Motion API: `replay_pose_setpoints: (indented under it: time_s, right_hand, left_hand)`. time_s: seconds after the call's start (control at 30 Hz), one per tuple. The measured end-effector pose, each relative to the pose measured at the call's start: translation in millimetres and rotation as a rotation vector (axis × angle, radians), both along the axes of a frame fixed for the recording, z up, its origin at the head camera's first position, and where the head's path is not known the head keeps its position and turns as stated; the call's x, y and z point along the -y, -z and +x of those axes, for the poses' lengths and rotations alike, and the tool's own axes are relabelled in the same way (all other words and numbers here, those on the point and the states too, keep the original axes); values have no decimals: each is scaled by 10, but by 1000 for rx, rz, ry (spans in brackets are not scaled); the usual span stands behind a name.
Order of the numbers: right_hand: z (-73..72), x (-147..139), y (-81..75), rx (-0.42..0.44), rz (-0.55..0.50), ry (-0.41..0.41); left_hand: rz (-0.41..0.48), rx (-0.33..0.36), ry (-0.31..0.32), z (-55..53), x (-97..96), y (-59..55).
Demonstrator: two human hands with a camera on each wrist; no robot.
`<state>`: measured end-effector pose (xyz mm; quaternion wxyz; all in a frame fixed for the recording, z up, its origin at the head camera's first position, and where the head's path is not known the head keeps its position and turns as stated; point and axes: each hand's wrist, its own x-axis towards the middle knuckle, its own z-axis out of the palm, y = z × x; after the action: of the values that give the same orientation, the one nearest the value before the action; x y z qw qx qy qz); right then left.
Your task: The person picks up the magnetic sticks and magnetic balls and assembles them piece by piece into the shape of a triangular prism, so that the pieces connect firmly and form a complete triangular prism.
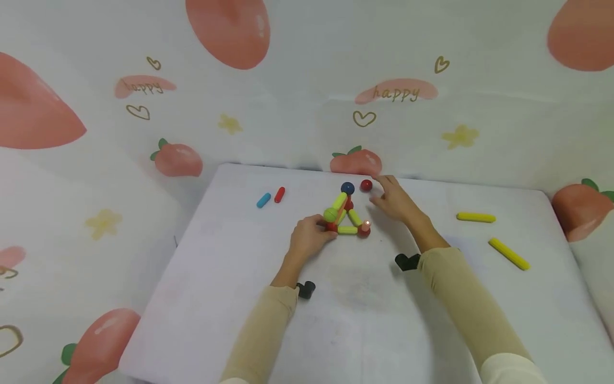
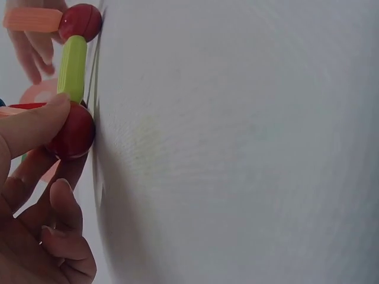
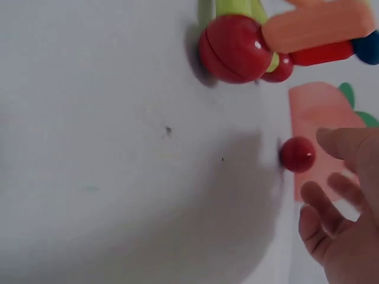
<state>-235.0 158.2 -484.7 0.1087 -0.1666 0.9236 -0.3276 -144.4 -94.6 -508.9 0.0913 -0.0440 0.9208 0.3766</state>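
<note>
A small frame of green, red and orange rods joined by balls [image 1: 343, 216] stands mid-table, with a dark blue ball [image 1: 347, 188] at its far top. My left hand [image 1: 320, 228] pinches the frame's near-left red corner ball [image 2: 76, 135], thumb [image 2: 35, 123] on top. A green rod [image 2: 72, 68] runs from it to another red ball [image 2: 80, 22]. My right hand [image 1: 381, 193] hovers open beside a loose red ball [image 1: 366, 185], fingers [image 3: 323, 207] spread just short of that ball [image 3: 297, 154] and not touching it.
Two yellow rods [image 1: 476, 217] [image 1: 508, 253] lie to the right on the white table [image 1: 364, 320]. A blue rod [image 1: 263, 200] and a red rod [image 1: 279, 194] lie at the back left. A fruit-print cloth backdrop [image 1: 307, 96] rises behind the table's far edge.
</note>
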Motion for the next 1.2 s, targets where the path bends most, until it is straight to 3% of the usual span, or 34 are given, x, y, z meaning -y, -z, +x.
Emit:
replay_pose_setpoints:
  time_s: [0.2, 0.4, 0.63, 0.77, 0.93, 1.07, 1.2]
  right_hand:
    - [-199, 27, 133, -12, 40, -32]
    - [-135, 7, 245, 1, 60, 38]
    - [166, -92, 111, 14, -11, 82]
    - [447, -116, -62, -84, -123, 89]
    - [775, -30, -225, -195, -242, 32]
    - [930, 18, -199, -202, -276, 12]
    - [973, 52, -117, -197, -289, 8]
  left_hand:
    - [-5, 25, 9, 9, -59, -4]
    - [-20, 27, 8, 28, -71, -21]
    - [-38, 4, -5, 30, -36, -75]
    - [-51, -4, -13, 31, 0, -83]
    - [-43, -6, -38, 37, 27, -79]
    - [-35, 4, -20, 33, 5, -60]
    - [-36, 6, -5, 28, -5, -54]
